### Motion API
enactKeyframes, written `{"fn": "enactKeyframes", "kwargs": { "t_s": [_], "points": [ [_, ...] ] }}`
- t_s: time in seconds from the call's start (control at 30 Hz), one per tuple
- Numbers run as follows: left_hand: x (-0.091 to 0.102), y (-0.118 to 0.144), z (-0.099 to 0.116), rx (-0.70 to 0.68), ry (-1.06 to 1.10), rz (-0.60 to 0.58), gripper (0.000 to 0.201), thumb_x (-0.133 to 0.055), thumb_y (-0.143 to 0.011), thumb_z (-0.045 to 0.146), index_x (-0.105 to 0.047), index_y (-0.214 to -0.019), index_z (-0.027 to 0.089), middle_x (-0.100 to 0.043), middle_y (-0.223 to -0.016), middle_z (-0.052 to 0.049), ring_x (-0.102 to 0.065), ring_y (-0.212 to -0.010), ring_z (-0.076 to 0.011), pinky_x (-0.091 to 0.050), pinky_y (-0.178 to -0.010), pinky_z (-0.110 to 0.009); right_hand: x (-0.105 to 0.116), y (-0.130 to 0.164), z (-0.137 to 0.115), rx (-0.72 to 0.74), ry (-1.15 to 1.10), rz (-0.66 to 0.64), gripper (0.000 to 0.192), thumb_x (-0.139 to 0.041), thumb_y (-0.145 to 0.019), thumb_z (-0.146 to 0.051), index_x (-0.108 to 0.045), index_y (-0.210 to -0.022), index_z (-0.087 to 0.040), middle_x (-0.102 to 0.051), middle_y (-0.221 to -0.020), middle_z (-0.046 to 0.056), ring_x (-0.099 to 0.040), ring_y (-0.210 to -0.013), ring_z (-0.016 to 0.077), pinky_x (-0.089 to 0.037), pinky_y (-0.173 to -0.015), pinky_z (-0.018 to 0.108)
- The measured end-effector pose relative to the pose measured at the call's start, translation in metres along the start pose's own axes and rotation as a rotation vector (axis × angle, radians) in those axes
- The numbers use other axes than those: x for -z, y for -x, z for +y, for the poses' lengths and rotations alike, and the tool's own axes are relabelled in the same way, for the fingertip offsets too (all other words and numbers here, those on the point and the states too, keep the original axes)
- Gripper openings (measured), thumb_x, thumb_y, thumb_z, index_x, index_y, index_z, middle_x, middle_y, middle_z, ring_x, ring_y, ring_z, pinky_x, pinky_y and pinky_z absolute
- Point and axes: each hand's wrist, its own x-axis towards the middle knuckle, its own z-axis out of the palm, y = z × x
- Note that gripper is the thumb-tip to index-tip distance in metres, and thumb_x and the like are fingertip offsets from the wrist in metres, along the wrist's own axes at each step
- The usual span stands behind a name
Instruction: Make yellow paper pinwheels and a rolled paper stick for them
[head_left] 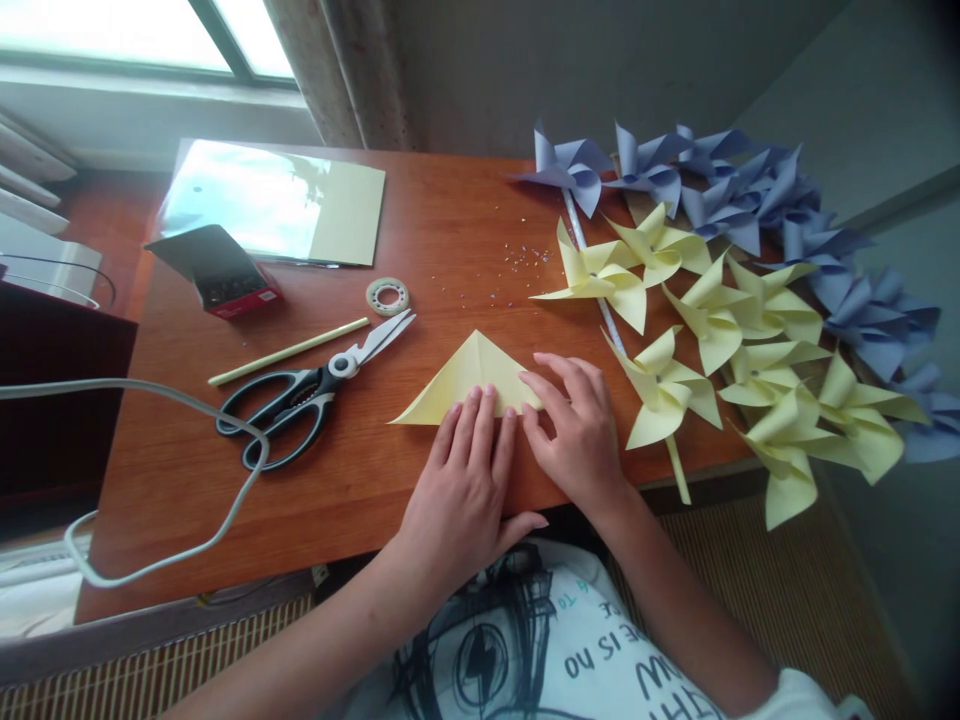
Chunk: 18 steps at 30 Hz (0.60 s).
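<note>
A yellow sheet of paper [465, 365], folded into a triangle, lies on the wooden table with its peak pointing away from me. A faint crease runs down its middle. My left hand [465, 470] rests flat with its fingers stretched over the lower edge of the paper. At the right corner, my right hand [574, 425] has its fingertips on the paper, thumb and fingers curved and apart. Whether they pinch the corner is hard to see. To the left lie scissors [322, 385] with black and grey handles, blades slightly parted.
A roll of tape [388, 296], a yellow paper stick [289, 352] and an opened red box [232, 280] lie left. Behind are yellow sheets in a clear sleeve [349, 215]. Yellow pinwheels [660, 385] and purple pinwheels [570, 170] crowd the right. A white cable [225, 520] crosses the left.
</note>
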Motion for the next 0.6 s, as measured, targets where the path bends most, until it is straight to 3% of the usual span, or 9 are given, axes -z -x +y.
{"fn": "enactKeyframes", "kwargs": {
  "t_s": [0.23, 0.6],
  "points": [
    [0.000, 0.000, 0.001, 0.006, 0.010, -0.008, 0.104, -0.045, -0.086, 0.076, -0.028, -0.154, 0.000, -0.016, -0.162, -0.034, -0.009, -0.154, -0.0437, -0.017, -0.123, -0.057, 0.005, 0.013, 0.007, -0.075, 0.037, 0.069, 0.041, -0.049, -0.092, -0.006, -0.064, -0.126, -0.022, -0.065, -0.124, 0.014, -0.058, -0.113, 0.0302, -0.051, -0.101, 0.050],
    [0.001, 0.001, 0.001, 0.001, 0.006, 0.002, 0.105, -0.042, -0.086, 0.078, -0.028, -0.154, -0.001, -0.018, -0.162, -0.034, -0.010, -0.153, -0.0439, -0.015, -0.123, -0.056, 0.012, 0.010, 0.007, -0.121, 0.068, 0.063, 0.046, -0.038, -0.093, -0.002, -0.065, -0.126, -0.020, -0.063, -0.125, 0.017, -0.061, -0.115, 0.0307, -0.052, -0.101, 0.053]
  ]
}}
